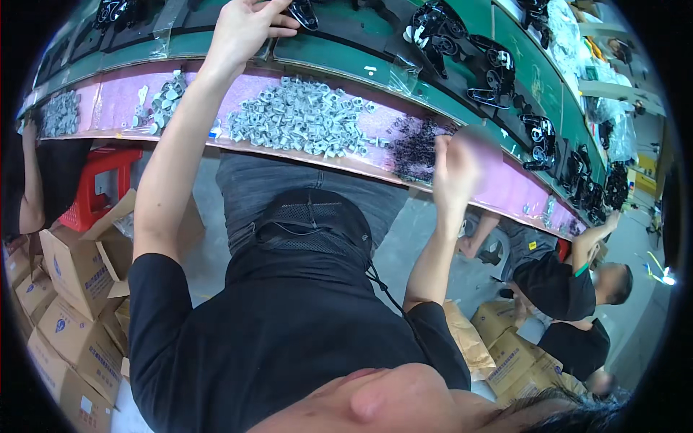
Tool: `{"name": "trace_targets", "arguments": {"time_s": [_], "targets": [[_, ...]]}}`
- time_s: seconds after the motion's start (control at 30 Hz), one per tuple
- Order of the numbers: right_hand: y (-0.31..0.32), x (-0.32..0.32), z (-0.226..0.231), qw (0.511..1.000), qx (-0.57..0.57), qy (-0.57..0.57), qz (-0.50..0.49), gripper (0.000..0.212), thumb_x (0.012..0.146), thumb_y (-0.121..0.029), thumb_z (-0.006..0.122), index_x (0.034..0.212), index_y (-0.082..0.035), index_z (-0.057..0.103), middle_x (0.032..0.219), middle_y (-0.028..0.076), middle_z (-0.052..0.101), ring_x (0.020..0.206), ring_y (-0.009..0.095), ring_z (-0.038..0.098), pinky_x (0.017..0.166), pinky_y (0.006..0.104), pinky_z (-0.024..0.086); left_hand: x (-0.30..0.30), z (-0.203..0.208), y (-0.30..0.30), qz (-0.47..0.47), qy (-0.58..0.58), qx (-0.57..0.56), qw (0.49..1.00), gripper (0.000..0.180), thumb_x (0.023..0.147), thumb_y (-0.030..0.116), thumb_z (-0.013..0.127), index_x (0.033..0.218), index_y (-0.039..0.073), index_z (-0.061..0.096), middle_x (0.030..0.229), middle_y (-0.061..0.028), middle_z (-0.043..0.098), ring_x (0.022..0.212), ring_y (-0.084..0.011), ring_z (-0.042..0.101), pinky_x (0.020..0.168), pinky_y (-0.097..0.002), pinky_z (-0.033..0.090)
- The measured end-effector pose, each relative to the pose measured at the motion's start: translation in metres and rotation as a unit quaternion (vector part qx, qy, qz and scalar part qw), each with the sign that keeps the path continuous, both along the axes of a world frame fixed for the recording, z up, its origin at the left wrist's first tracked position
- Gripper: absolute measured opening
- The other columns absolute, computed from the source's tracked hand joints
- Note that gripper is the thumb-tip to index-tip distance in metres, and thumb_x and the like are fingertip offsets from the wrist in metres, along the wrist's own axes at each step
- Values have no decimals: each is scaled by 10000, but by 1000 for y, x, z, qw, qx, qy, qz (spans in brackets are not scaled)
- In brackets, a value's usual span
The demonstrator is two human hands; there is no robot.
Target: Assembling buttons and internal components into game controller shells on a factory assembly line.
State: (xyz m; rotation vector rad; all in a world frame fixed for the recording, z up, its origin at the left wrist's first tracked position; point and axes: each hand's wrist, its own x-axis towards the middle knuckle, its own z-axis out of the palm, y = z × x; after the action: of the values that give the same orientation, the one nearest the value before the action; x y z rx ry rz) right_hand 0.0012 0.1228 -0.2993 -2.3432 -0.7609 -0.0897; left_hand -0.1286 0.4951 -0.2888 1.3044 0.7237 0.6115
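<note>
At the top, my left hand (245, 29) reaches over the green work surface (325, 54), its fingers closed on a glossy black moulded part (304, 13). Only a piece of that part shows at the picture's edge. My right hand (456, 164) is raised over the pink-lined trough (505, 184), beside a heap of tiny black pieces (413, 153). Its fingers are drawn together, and a blur hides whatever they may hold. Between my arms, small grey plastic pieces (296, 115) lie heaped in the trough.
More glossy black assemblies (492, 71) rest along the surface to the right. A smaller grey heap (167, 99) lies beside my left forearm. Cardboard boxes (76, 270) and a red stool (101, 180) stand at left. Co-workers (556, 285) sit at right; another person's arm (30, 173) shows at left.
</note>
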Motion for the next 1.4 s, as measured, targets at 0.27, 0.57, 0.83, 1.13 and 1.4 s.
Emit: {"name": "trace_targets", "arguments": {"time_s": [0.27, 0.57, 0.83, 1.13, 1.4], "targets": [[50, -1, -29, 918, -197, -219, 267, 106, 782, -57, 669, 856, -31, 741, 960, 111, 633, 969, 299, 604, 832, 410, 512, -67, -2, -17, -34, 40, 137, 989, 458, 1070, 233, 655, 1442, -25, 589, 1348, -150, 712, 1030, -184, 743, 842, -290, 621], [58, 8, -36, 927, -50, -174, 329, 188, 803, 23, 665, 984, 6, 711, 1083, 162, 699, 1052, 357, 667, 925, 454, 535, -157, -12, -12, -43, 222, 200, 953, 273, 1024, 186, 707, 1214, -7, 741, 957, -41, 770, 751, -76, 663, 635, -248, 532], [68, -13, -49, 928, 213, 269, 143, 319, 982, 40, 703, 1301, 45, 709, 1075, 97, 729, 935, 132, 700, 821, 284, 593, -165, -31, -13, -196, 378, 445, 788, 207, 920, 134, 726, 1073, 3, 773, 1010, -171, 779, 936, -347, 750, 831, -437, 586], [94, -33, -41, 808, 339, 454, 159, 318, 990, 37, 701, 1302, 88, 672, 1114, 177, 756, 922, 207, 746, 831, 332, 633, -141, -51, -28, -213, 413, 462, 756, 188, 911, 164, 710, 1044, 71, 805, 975, -141, 775, 891, -350, 746, 803, -453, 599], [111, -53, -48, 741, 359, 545, 160, 349, 986, 33, 699, 1330, 72, 653, 1093, 185, 764, 901, 248, 770, 840, 360, 647, -126, -78, -24, -125, 365, 551, 740, 183, 904, 200, 738, 1044, 93, 788, 952, -120, 731, 923, -331, 722, 798, -443, 588]]}}
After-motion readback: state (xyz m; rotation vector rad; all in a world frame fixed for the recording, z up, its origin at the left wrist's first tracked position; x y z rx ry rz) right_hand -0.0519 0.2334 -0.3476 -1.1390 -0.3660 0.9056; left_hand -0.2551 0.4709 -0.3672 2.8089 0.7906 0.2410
